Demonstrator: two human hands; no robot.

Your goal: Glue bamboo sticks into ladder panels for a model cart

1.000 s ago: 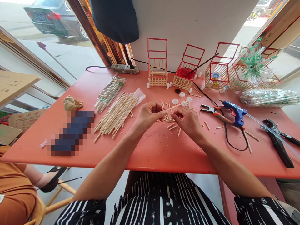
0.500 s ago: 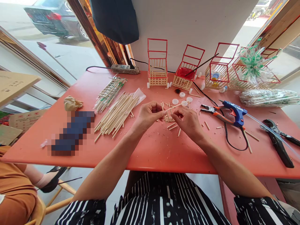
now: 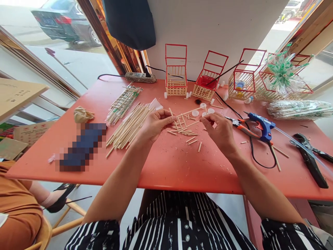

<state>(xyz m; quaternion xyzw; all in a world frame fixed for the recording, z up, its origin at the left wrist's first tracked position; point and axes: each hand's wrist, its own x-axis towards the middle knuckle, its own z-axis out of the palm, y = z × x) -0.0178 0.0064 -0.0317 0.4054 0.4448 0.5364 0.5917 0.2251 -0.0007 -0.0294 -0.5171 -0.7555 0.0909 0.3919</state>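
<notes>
Between finger and thumb, my left hand (image 3: 158, 124) pinches a small frame of joined wooden sticks (image 3: 181, 120), held above the table. To its right, my right hand (image 3: 218, 130) has its fingers pressed together near the tip of a thin stick of the frame; whether they hold anything is too small to tell. Short cut sticks (image 3: 189, 133) lie scattered below the frame. Left of my left hand is a pile of long wooden sticks (image 3: 130, 126). White round caps (image 3: 195, 113) sit just behind the frame.
On the red table (image 3: 166, 173) are a blue glue gun (image 3: 261, 126), orange-handled pliers (image 3: 244, 128), black cutters (image 3: 309, 159) and a dark pixelated object (image 3: 83, 147). Small stick carts (image 3: 176, 81) stand along the back. A person's leg (image 3: 44, 194) shows at lower left.
My hands have moved apart, my right hand shifting to the right. The stick frame between them is now more visible, along with the short sticks beneath it.
</notes>
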